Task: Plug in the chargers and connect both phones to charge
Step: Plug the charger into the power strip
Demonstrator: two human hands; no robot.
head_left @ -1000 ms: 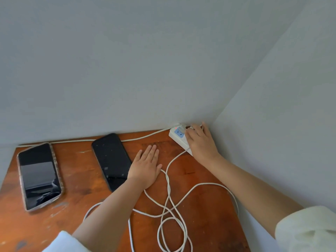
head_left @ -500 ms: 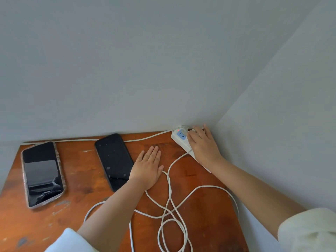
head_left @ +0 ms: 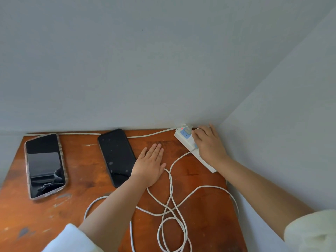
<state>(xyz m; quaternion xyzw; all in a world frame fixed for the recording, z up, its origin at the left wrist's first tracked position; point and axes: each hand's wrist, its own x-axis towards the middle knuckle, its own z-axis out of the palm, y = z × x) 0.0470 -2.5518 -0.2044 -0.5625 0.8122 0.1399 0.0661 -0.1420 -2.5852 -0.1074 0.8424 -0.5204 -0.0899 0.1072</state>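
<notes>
Two phones lie face up with dark screens on the wooden table (head_left: 76, 213): one in a clear patterned case (head_left: 44, 165) at the left, one black phone (head_left: 116, 156) in the middle. A white power strip (head_left: 188, 140) with a blue socket and a small red light lies in the far right corner. My right hand (head_left: 211, 146) covers its middle, fingers curled over a charger hidden beneath; a white cable (head_left: 171, 188) runs out from under the palm. My left hand (head_left: 150, 163) rests flat, palm down, beside the black phone.
Loose white cable loops (head_left: 172, 230) cross the table's near right part. The strip's own cord (head_left: 149, 135) runs along the back edge. Grey walls (head_left: 163, 70) close in behind and on the right, and the table's edges are close on all sides.
Both hands stay almost where they were. A red light now shows at the far end of the power strip. The view has shifted slightly.
</notes>
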